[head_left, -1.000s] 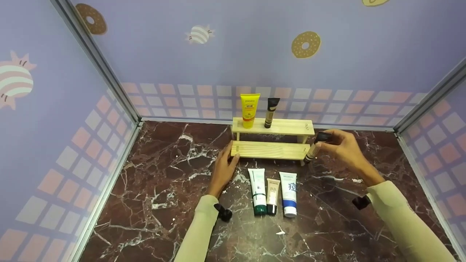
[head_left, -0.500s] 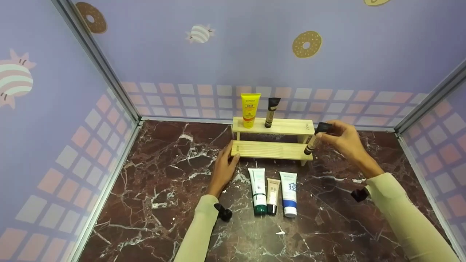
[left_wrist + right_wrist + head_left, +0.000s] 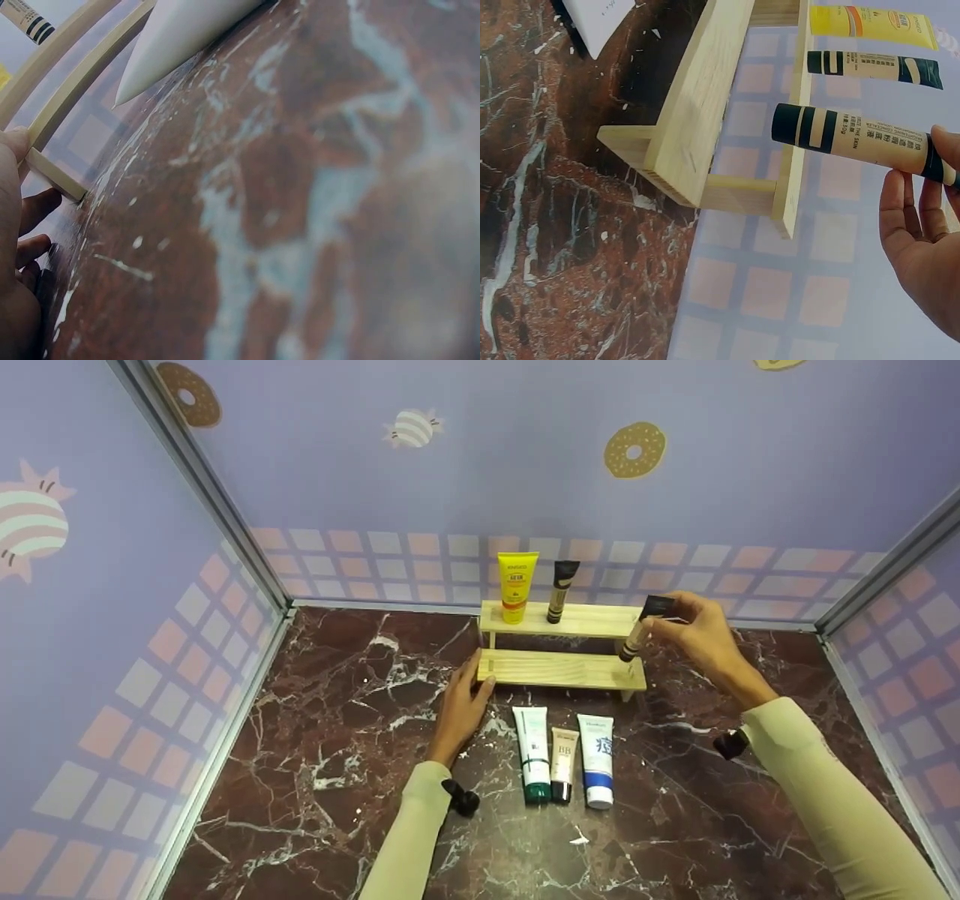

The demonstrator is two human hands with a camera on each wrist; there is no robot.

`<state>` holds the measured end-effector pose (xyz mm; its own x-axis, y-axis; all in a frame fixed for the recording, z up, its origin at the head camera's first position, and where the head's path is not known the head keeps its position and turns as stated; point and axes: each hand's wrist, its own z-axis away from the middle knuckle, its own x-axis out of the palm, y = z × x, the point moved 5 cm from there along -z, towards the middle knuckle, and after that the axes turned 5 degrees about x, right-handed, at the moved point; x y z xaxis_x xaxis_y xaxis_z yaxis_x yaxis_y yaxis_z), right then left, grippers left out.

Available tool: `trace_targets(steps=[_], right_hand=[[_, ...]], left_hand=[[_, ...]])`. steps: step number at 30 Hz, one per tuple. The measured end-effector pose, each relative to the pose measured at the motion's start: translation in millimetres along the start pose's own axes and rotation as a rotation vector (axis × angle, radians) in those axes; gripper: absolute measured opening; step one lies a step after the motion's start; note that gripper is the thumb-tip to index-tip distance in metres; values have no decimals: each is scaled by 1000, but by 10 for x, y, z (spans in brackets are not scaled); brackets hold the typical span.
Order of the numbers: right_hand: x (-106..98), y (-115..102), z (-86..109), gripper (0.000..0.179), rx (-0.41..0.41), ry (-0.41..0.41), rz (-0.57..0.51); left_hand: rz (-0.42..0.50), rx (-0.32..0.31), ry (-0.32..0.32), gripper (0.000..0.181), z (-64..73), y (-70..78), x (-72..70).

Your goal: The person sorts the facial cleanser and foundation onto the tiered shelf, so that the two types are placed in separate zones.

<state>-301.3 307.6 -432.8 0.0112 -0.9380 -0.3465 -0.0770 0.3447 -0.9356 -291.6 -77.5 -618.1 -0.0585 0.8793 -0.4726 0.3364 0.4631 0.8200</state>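
Observation:
My right hand (image 3: pixel 701 634) pinches a beige-and-black concealer tube (image 3: pixel 637 636) by its flat black end, cap downward. The tube is tilted over the right part of a two-tier wooden rack (image 3: pixel 559 669); in the right wrist view the concealer tube (image 3: pixel 870 142) is held apart from the wood. My left hand (image 3: pixel 459 709) holds the left end of the lower tier, thumb at the front and fingers along the side. On the upper tier a yellow tube (image 3: pixel 515 589) and a similar black-and-beige tube (image 3: pixel 559 594) stand upright on their caps.
In front of the rack lie a white tube with a green cap (image 3: pixel 533 754), a small beige BB tube (image 3: pixel 564 765) and a white-and-blue tube (image 3: pixel 598 761). The dark marbled tabletop (image 3: pixel 337 810) meets a patterned back wall (image 3: pixel 360 570) behind the rack.
My right hand has lifted the concealer tube from beside the lower tier's right end, up and slightly left to the rack's upper right. My left hand stays at the rack's left end.

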Motion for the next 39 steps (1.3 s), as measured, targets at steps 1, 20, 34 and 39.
trace_targets(steps=[1, 20, 34, 39], right_hand=[[14, -11, -20, 38, -3, -2, -2], [248, -277, -417, 36, -72, -2, 22], [454, -315, -655, 28, -75, -11, 94], [497, -322, -706, 31, -69, -20, 78]], left_hand=[[0, 2, 1, 66, -2, 3, -2], [-16, 14, 20, 66, -3, 15, -9], [-2, 1, 8, 67, 15, 23, -27], [2, 2, 4, 67, 2, 13, -16]])
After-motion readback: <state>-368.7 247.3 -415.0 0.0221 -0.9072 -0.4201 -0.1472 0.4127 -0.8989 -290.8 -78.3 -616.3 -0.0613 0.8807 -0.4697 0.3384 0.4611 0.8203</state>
